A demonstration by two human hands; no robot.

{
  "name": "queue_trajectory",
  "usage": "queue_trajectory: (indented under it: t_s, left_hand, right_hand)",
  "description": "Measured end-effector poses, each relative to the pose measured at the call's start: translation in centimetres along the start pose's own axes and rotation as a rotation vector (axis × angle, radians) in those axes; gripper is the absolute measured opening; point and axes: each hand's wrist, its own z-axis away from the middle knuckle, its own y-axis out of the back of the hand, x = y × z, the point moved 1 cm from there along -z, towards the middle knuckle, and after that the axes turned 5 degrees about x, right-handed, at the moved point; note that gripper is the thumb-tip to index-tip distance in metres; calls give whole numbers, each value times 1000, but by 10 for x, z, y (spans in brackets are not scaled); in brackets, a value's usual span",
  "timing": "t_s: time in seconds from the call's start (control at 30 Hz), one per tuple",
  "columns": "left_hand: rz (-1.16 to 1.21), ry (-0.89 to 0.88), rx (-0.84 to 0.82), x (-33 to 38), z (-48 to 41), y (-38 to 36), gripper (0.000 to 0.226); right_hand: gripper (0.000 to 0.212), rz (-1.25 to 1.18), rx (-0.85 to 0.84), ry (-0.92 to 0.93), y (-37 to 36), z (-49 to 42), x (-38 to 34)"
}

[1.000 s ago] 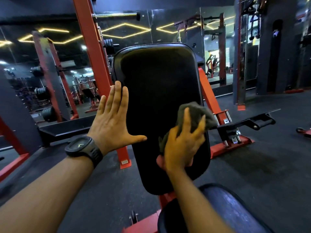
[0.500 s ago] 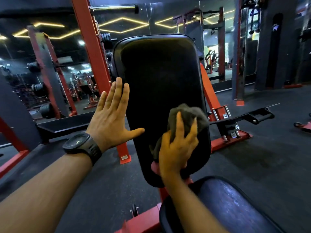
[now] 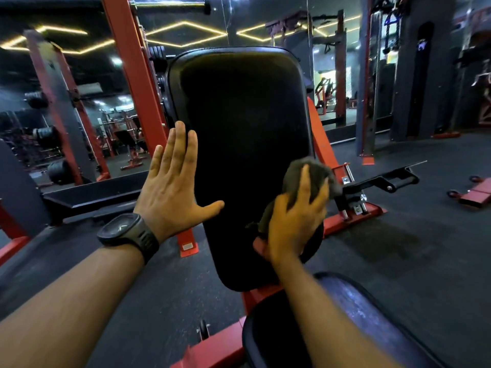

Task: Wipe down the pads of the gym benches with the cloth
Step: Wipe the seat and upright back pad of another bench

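Observation:
A tall black back pad (image 3: 239, 123) stands upright in front of me on a red bench frame (image 3: 220, 346). My right hand (image 3: 292, 224) holds a bunched grey cloth (image 3: 314, 171) against the pad's lower right edge, fingers curved over the wad. My left hand (image 3: 172, 187) lies flat with straight, spread fingers against the pad's left edge; a black watch sits on that wrist. The dark seat pad (image 3: 372, 317) shows at the bottom right, partly hidden by my right forearm.
A red rack upright (image 3: 132, 75) rises just left of the back pad. A black adjustment handle (image 3: 385, 181) juts out to the right. A red wheeled part (image 3: 475, 195) lies on the dark rubber floor (image 3: 411, 261). Mirrors line the back wall.
My right hand has slid the cloth to the right, toward the pad's lower right edge. My left hand stays flat on the pad's left side.

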Motion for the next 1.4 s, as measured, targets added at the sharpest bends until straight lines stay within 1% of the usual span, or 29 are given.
queue_trajectory:
  t_s: [0.03, 0.07, 0.1, 0.17, 0.2, 0.23, 0.27, 0.33, 0.4, 0.43, 0.47, 0.5, 0.53, 0.57, 0.63, 0.7, 0.77, 0.83, 0.87, 0.97, 1.0, 1.03, 1.07, 1.13, 1.2, 1.23, 1.27, 1.3, 1.4]
  left_hand:
    - [-1, 2, 3, 0, 1, -1, 130]
    - [0, 4, 13, -1, 0, -2, 129]
    - [0, 6, 24, 0, 0, -4, 128]
    - [7, 7, 49, 1, 1, -7, 126]
    - [10, 12, 59, 1, 1, -8, 126]
    - [6, 14, 61, 1, 0, -9, 127]
    - [-8, 17, 59, 1, 0, -9, 128]
    - [-42, 19, 55, -1, 1, -7, 129]
    - [-57, 12, 43, -2, 4, -4, 129]
    - [-54, 6, 37, -2, 5, -4, 129]
    - [-46, 2, 33, -1, 5, -5, 129]
    - [-38, 1, 29, 2, 6, -7, 130]
    - [-29, 5, 29, 4, 6, -8, 131]
    - [-19, 14, 31, 6, 7, -10, 132]
    - [-3, 33, 40, 9, 7, -13, 133]
    - [-12, 35, 40, 9, 7, -14, 133]
    - [-23, 32, 39, 9, 7, -14, 133]
    - [-17, 33, 40, 9, 8, -16, 133]
    - [-10, 38, 43, 10, 9, -16, 133]
    - [7, 43, 53, 10, 10, -18, 134]
    - [6, 40, 55, 11, 11, -18, 134]
    - [3, 35, 54, 10, 11, -18, 134]
    - [-2, 30, 53, 11, 11, -18, 133]
    - [-3, 33, 58, 11, 11, -19, 133]
    - [2, 38, 67, 12, 10, -19, 132]
    - [-1, 35, 68, 12, 11, -20, 132]
    - [-5, 32, 68, 11, 11, -19, 132]
    - [-5, 29, 68, 10, 12, -19, 132]
    - [3, 30, 68, 12, 15, -20, 131]
  right_hand:
    - [64, 3, -10, 13, 3, 19, -7]
    - [63, -6, -46, 125, 4, 33, -17]
    - [60, -32, -96, 294, 4, 38, -30]
    - [55, -66, -121, 585, -6, 15, -55]
    - [54, -62, -105, 658, -10, -5, -68]
    - [53, -41, -79, 678, -13, -27, -76]
    - [54, -12, -62, 662, -16, -44, -79]
    - [57, 40, -46, 539, -18, -65, -64]
    - [60, 20, -26, 338, -14, -70, -30]
    - [62, -10, -35, 206, -10, -64, -12]
    - [65, -31, -51, 73, -6, -51, 1]
    - [67, -20, -63, -9, 0, -30, 9]
    - [68, 2, -68, -13, 6, -6, 10]
    - [67, 11, -76, 48, 10, 16, 5]
    - [60, -5, -137, 289, 10, 32, -11]
    - [54, -2, -156, 464, 0, -1, -19]
    - [52, 31, -89, 509, -4, -48, -19]
    - [54, 31, -88, 426, -3, -67, -5]
    - [56, 18, -73, 317, -1, -65, 6]
    - [63, -8, 32, -223, 4, -19, 31]
    - [65, 2, 61, -294, 6, 3, 31]
    - [66, 4, 53, -268, 7, 23, 24]
    - [67, -10, 11, -175, 7, 37, 15]
    - [64, -49, -113, 112, 8, 42, -5]
    - [57, -39, -140, 326, 5, 11, -11]
    - [56, -21, -118, 362, 2, -8, -7]
    - [56, -16, -96, 342, 0, -27, -1]
    - [57, -25, -78, 275, 0, -40, 7]
    - [61, -67, 6, -65, 4, -33, 31]
